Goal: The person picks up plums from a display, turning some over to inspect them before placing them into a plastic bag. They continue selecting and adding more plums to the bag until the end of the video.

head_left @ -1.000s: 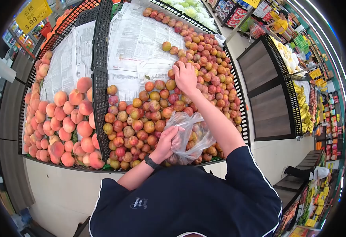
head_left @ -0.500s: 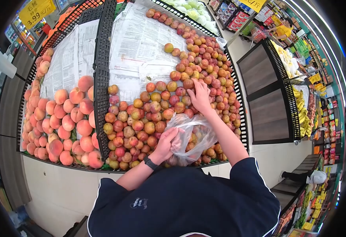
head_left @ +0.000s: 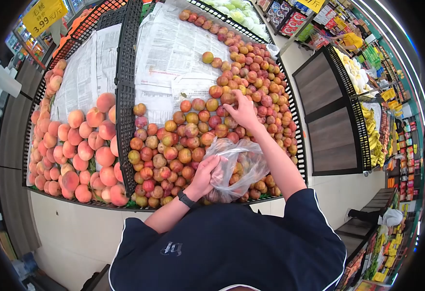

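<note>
One plum (head_left: 228,98) pinched in the right hand (head_left: 245,114), left hand (head_left: 205,174) clenched on the bag (head_left: 239,162); jostled neighbours (head_left: 216,91) may tumble.

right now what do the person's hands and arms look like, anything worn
The left hand and right hand are bare, no gloves. A black watch band circles the left wrist. Both arms wear short dark navy sleeves edged with thin white piping; the shirt carries a small white logo.
</note>
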`<action>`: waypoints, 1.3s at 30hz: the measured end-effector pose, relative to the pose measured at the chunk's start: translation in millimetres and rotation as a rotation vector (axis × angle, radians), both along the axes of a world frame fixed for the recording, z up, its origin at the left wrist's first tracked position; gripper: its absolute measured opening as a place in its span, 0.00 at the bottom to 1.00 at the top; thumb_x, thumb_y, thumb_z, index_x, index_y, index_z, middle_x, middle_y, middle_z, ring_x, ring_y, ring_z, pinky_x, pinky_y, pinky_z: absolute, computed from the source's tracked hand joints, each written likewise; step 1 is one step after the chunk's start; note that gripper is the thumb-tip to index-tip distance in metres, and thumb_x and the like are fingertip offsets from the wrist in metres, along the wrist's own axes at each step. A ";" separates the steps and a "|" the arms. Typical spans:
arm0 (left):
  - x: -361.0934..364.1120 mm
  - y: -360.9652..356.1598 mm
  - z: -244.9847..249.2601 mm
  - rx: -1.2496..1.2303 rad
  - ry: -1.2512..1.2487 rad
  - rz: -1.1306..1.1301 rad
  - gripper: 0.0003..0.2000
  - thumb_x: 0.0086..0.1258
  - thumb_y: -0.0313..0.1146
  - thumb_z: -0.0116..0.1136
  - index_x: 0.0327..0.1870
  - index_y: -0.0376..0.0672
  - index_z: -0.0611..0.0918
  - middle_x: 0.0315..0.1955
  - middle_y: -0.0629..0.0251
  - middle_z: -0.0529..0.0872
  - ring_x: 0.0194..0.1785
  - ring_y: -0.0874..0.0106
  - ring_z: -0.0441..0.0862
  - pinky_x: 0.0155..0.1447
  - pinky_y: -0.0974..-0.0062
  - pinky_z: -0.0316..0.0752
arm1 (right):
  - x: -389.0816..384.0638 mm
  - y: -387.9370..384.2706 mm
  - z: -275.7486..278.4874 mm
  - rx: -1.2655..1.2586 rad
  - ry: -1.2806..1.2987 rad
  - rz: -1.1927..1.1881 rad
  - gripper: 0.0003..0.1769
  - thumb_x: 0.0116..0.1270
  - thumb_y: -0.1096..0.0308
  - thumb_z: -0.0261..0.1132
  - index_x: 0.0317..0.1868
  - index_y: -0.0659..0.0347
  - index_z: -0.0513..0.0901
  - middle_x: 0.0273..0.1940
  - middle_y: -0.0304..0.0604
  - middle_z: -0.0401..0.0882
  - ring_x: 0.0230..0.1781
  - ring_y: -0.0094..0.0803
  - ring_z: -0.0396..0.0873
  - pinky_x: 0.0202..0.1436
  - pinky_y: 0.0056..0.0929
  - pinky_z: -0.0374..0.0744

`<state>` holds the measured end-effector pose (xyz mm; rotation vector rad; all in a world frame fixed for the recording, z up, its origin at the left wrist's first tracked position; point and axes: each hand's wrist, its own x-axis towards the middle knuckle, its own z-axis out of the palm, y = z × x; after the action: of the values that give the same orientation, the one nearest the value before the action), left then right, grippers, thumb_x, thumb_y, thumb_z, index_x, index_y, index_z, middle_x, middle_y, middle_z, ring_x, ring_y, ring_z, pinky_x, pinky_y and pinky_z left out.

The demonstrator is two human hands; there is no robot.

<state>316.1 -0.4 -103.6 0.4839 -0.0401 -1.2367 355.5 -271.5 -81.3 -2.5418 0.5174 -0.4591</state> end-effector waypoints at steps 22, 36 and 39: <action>0.9 2.7 9.1 0.039 0.005 0.029 0.13 0.84 0.38 0.47 0.50 0.39 0.80 0.16 0.78 0.65 0.18 0.86 0.61 0.24 0.85 0.57 | -61.6 20.2 50.1 0.296 -0.395 -0.134 0.10 0.67 0.76 0.65 0.48 0.65 0.85 0.41 0.41 0.86 0.40 0.25 0.83 0.43 0.24 0.79; -0.7 4.1 1.1 -0.049 -0.083 0.051 0.15 0.85 0.40 0.44 0.52 0.39 0.79 0.15 0.75 0.65 0.15 0.83 0.60 0.21 0.83 0.57 | -166.7 111.6 5.2 0.320 -0.022 -0.273 0.28 0.67 0.65 0.66 0.64 0.67 0.71 0.57 0.60 0.74 0.59 0.56 0.75 0.64 0.44 0.74; -0.3 6.4 -0.2 -0.085 -0.128 0.047 0.15 0.85 0.40 0.44 0.52 0.38 0.79 0.15 0.75 0.66 0.15 0.82 0.60 0.21 0.82 0.57 | -151.1 96.1 -14.7 0.264 -0.037 -0.343 0.26 0.67 0.60 0.67 0.60 0.66 0.74 0.54 0.61 0.77 0.55 0.58 0.78 0.62 0.47 0.75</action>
<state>315.8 5.9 -103.8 0.4864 -0.1883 -1.1516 204.4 -175.4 -96.0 -2.1941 0.9413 -0.5188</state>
